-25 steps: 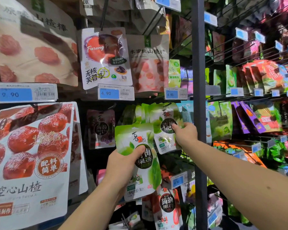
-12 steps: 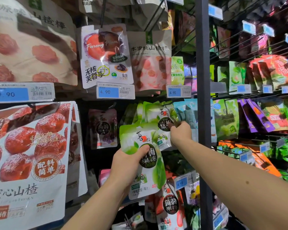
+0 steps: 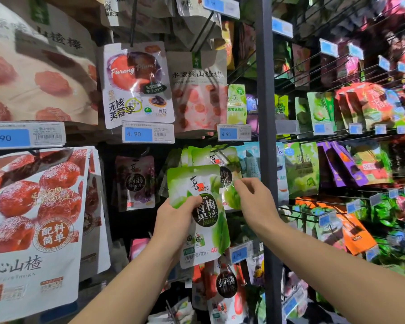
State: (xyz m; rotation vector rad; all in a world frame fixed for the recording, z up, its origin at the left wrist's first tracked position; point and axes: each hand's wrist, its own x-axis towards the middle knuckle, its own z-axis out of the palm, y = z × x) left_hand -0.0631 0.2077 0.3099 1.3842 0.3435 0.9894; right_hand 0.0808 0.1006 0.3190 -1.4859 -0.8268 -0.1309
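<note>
Left hand (image 3: 173, 220) grips green pouch (image 3: 197, 181).

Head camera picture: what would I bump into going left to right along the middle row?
Big red hawthorn bag → purple jelly pouch → held green pouch → right hand → grey post → light green pack → purple packs

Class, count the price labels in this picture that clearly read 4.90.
2: one 4.90 label below the Furong Plum pouch, another left of the grey post. Other labels are too blurred; more may be hidden.
</note>
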